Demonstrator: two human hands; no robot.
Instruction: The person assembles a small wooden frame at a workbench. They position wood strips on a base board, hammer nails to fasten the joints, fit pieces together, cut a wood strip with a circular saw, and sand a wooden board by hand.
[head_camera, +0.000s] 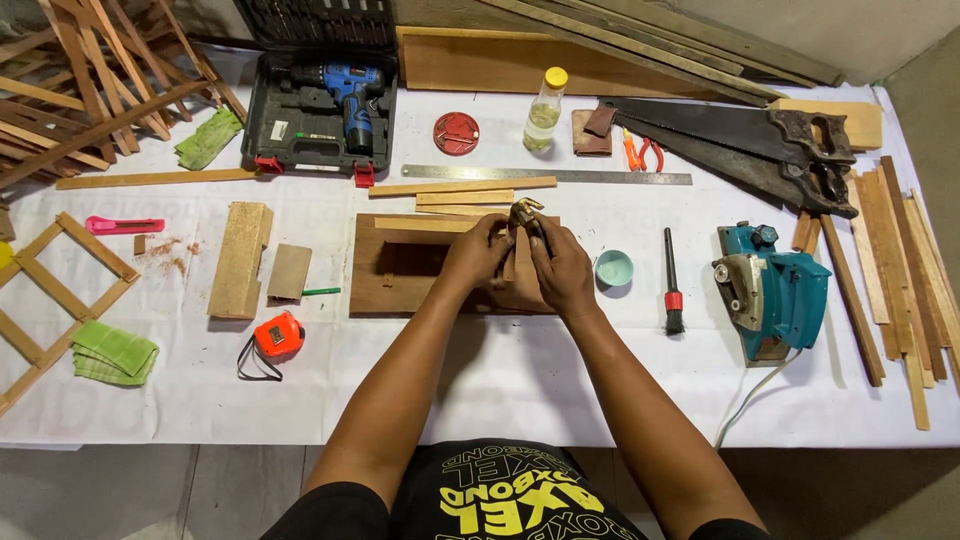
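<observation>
Both hands are bunched together right at the middle of the table (500, 400), on top of a flat brown wooden board (400, 270). The left hand (478, 255) and right hand (560, 268) are pinched from either side onto a small upright wood piece (520, 262) standing between them, fingers closed around it. Just at 12 o'clock from the fingertips there's a little brass-looking metal bit (525, 209) poking up; can't really tell what it is or whether a finger touches it.

Around the hands: at 3 o'clock, close by, sits a small teal bowl (614, 268), then a black brush with a red band (672, 285), and further out a teal power planer (768, 290). At 12 o'clock a few thin wood strips (460, 190) and a steel ruler (545, 175), with a bottle of yellowish liquid (545, 110) and a red round tin (456, 133) beyond. Up at 1 to 2 o'clock lie two handsaws (730, 140). At 11 o'clock there's a blue cordless drill (350, 95) in its open case. At 9 o'clock a chunky wood block (240, 258), and at 8 o'clock an orange tape measure (278, 335).
</observation>
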